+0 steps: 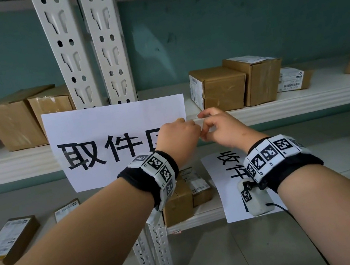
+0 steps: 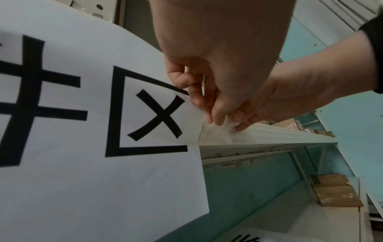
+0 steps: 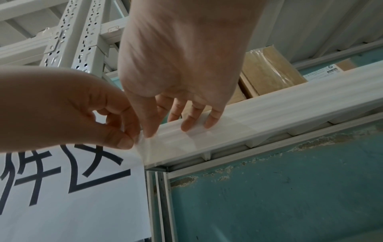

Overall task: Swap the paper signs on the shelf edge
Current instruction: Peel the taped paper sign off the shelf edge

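A white paper sign (image 1: 108, 130) printed with large black characters hangs on the front edge of the middle shelf (image 1: 304, 103). My left hand (image 1: 193, 126) pinches the sign's right edge (image 2: 192, 114) where a strip of clear tape (image 2: 217, 132) joins it to the shelf edge (image 2: 279, 135). My right hand (image 1: 206, 122) is just to the right. Its straight fingers (image 3: 187, 124) press on the clear tape (image 3: 176, 140) along the shelf edge (image 3: 290, 98), and its thumb touches the tape's end. A second sign (image 1: 226, 191) lies flat on the lower shelf, partly hidden by my right wrist.
Cardboard boxes (image 1: 219, 87) stand on the middle shelf behind my hands, with more boxes (image 1: 15, 118) to the left. Two perforated white uprights (image 1: 86, 47) rise behind the hanging sign. Small parcels (image 1: 6, 241) sit on the lower shelf. The wall behind is teal.
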`<state>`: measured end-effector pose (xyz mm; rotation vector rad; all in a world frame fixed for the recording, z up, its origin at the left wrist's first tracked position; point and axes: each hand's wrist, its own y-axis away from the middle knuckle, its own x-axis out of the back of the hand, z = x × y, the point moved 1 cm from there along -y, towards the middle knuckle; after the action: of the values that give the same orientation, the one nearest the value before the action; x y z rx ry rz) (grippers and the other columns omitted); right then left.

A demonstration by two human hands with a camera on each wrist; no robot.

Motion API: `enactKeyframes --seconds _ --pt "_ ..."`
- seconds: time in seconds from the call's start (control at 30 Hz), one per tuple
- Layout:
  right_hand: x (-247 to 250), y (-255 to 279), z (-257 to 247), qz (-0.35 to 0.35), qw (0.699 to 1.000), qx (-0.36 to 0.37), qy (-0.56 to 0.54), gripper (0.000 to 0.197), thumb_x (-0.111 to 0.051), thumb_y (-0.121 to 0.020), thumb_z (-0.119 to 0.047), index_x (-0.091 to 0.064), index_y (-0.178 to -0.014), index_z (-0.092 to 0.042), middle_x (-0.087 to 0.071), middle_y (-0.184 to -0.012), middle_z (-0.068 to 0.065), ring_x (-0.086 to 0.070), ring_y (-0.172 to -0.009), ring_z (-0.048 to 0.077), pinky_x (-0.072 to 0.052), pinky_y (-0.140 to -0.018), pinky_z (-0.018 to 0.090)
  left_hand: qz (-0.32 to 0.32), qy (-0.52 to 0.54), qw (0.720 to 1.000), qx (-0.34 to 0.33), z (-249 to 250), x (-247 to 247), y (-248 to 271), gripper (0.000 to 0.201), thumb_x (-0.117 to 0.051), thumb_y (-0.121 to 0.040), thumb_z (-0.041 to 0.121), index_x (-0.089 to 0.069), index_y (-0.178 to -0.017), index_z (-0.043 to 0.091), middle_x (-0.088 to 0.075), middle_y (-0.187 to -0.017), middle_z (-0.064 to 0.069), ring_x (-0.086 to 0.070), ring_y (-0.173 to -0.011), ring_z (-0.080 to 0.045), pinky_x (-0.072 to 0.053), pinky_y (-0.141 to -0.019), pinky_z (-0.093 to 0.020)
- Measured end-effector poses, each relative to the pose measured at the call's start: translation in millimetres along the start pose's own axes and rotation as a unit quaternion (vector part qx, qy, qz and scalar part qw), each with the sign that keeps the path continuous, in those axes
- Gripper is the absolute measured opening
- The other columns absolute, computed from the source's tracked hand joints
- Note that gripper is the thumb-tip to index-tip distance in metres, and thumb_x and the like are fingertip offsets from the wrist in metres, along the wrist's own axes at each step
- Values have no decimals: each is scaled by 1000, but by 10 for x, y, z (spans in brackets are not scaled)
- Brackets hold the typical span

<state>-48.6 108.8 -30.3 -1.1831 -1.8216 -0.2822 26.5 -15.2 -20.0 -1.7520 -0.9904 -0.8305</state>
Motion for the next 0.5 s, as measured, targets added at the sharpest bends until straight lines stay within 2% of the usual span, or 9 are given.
enactKeyframes --seconds 0.1,0.17,0.23,0.33,0.4,0.5 --pt "73 67 -40 -13 1000 -14 -24 30 -68 -82 -8 -60 -59 -25 -44 -141 -3 -41 -131 17 -24 -99 23 17 6 1000 -1 35 36 48 21 -44 -94 9 -59 -107 16 -61 -106 0 -56 -97 -23 -34 -60 -31" --pt "120 105 -66 -7 999 -16 -36 28 -68 -82 -8 -62 -61 -25 -46 -138 -3 -45 -124 17 -27 -96 22 24 13 1000 -2 49 57 77 21 -44 -94 10 -58 -108 17 -61 -105 0 -56 -96 -23 -34 -60 -31" --pt "138 141 -90 -1 999 -18 -44 26 -68 -82 -9 -62 -62 -25 -52 -126 -2 -52 -112 18 -35 -92 25 30 22 999 -2 51 68 109 23 -44 -93 9 -58 -109 17 -61 -104 0 -57 -95 -24 -35 -59 -31" --pt "140 185 -107 -4 999 -28 -35 24 -65 -82 -12 -63 -65 -29 -64 -103 0 -61 -98 23 -48 -90 36 36 27 999 -2 59 93 175 28 -44 -94 9 -55 -118 19 -60 -101 0 -57 -93 -24 -37 -58 -31" --pt "148 238 -132 -4 998 -38 -43 22 -61 -85 -14 -64 -71 -30 -67 -95 0 -62 -93 22 -49 -86 34 35 26 999 -12 75 118 242 36 -43 -94 8 -50 -127 20 -60 -102 -1 -57 -93 -25 -39 -58 -32" --pt "167 321 -221 4 997 -43 -67 15 -55 -92 -19 -68 -87 -21 -64 -91 -9 -59 -95 13 -43 -85 28 37 11 999 -28 101 162 332 46 -44 -93 6 -41 -138 18 -59 -105 -2 -57 -94 -24 -41 -59 -32"
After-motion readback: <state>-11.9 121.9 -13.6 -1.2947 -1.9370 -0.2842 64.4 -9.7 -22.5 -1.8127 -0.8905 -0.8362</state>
